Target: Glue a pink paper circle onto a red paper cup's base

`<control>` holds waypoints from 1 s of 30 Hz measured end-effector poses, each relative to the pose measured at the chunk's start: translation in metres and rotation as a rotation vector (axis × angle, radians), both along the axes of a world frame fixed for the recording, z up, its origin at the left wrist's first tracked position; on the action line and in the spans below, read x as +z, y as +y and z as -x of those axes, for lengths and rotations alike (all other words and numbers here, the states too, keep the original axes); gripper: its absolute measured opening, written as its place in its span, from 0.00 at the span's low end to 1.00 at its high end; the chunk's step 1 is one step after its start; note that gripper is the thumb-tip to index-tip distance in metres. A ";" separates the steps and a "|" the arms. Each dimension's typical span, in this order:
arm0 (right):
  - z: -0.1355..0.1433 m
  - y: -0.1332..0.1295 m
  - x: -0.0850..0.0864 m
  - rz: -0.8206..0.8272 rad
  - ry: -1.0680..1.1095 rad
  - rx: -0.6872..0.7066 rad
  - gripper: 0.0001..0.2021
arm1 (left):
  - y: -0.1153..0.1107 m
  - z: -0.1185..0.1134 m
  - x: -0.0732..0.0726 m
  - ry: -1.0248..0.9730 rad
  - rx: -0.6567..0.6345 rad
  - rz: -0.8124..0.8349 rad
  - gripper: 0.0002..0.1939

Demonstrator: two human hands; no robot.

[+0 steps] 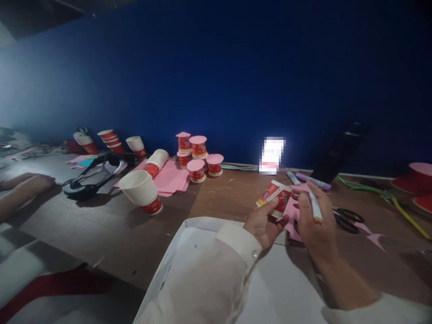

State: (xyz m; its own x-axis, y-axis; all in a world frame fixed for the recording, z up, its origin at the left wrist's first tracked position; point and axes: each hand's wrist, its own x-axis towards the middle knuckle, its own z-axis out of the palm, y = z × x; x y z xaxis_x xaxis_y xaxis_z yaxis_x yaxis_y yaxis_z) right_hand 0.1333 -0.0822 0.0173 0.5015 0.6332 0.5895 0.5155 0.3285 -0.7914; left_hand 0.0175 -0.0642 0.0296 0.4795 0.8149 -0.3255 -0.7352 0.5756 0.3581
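My left hand (265, 225) is closed around a small red paper cup (275, 198) with white rims, tilted on its side above the far edge of the white tray. In my right hand (317, 229) is a marker (315, 206) with a white barrel and an orange end, gripped between the fingers. The fingertips of that hand are close to the cup; whether they touch it I cannot tell. Beneath and between both hands lies pink paper (293, 218), partly covered by the right hand.
Several pink-topped cups (198, 147) stand left of centre, beside pink sheets (172, 180) and nested paper cups (140, 191). Scissors (349, 220), markers (313, 181), a dark bottle (337, 150) and a lit screen (272, 155) are around. Another person's hand (32, 185) rests near a black headset (79, 189).
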 end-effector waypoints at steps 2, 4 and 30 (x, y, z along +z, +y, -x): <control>0.004 -0.008 0.005 0.017 -0.128 -0.054 0.24 | 0.000 -0.001 0.000 -0.018 0.017 0.003 0.11; 0.007 -0.015 0.010 -0.005 -0.254 -0.053 0.24 | 0.000 -0.001 -0.001 -0.039 0.042 0.012 0.09; 0.015 -0.025 0.024 -0.260 -0.585 0.038 0.13 | 0.001 -0.002 -0.004 -0.059 0.082 -0.038 0.11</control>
State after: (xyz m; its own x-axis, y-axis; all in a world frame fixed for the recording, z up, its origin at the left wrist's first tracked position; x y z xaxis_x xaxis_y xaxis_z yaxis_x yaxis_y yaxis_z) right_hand 0.1181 -0.1067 0.0415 0.0301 0.4440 0.8955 0.8224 0.4982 -0.2746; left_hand 0.0194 -0.0637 0.0258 0.4283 0.8634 -0.2667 -0.7998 0.4996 0.3328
